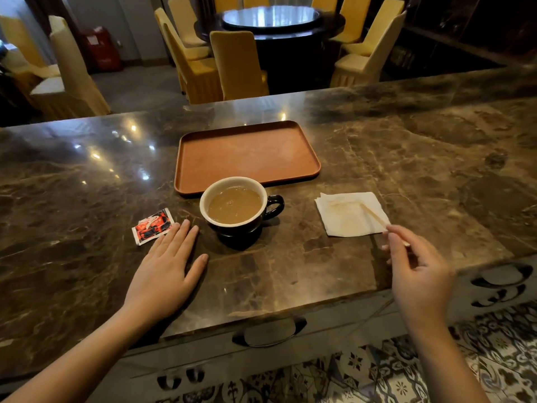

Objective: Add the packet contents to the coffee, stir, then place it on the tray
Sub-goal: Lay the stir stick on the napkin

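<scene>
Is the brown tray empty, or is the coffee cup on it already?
Empty. The tray shows only its bare brown floor. The coffee cup stands upright on the marble counter just in front of it.

dark brown marble counter point(406, 158) fills the mid frame, glossy, w/ ceiling light spots reflected at left. below it, bottom of frame, grey drawer fronts point(290, 341) w/ dark cut-out handles, and patterned floor tile point(436, 367) at lower right. top centre: round dark dining table point(270, 27) w/ a glass turntable, ringed by yellow-covered chairs point(235, 65). cream-covered chair point(72, 74) upper left; red object point(101, 48) behind it, maybe a cabinet, too blurred. dark shelving point(465, 33) upper right.
</scene>
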The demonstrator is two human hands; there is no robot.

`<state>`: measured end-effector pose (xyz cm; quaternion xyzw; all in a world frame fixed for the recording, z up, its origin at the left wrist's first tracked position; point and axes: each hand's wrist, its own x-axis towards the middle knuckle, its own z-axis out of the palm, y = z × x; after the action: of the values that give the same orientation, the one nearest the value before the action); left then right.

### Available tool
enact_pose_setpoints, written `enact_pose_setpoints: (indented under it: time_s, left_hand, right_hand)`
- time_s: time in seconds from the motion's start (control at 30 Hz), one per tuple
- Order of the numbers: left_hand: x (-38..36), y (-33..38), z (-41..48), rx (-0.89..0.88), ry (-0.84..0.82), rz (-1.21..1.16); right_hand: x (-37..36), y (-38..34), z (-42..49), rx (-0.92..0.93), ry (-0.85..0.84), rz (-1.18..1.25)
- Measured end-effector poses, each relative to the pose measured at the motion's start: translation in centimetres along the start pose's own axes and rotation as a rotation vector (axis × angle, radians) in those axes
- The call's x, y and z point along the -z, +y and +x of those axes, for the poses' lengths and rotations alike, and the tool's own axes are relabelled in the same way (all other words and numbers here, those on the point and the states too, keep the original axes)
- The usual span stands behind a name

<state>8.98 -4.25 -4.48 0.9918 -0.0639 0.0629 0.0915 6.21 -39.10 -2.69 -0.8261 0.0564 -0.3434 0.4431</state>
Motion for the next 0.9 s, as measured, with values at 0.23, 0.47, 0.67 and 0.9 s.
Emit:
enact_pose_setpoints:
  time_s: [0.23,0.47,0.67,0.9]
  left_hand:
    - [0.0,0.0,0.0,0.005,-0.016,-0.002]
    - [0.1,0.1,0.0,0.008,-0.033,0.007]
    - [0.3,0.3,0.1,0.007,-0.034,-0.012]
    - [1.1,0.4,0.7,0.007,-0.101,0.025]
  right_hand:
    - [0.8,0.9,-1.2,0.139,-0.124,-0.266]
    - [1.2,1.6,-1.8,0.153,-0.217,-0.345]
    - [1.0,1.3,-2.1,0.086,-0.236,-0.392]
    - [0.4,0.2,-1.3,0.071,-0.237,-0.488]
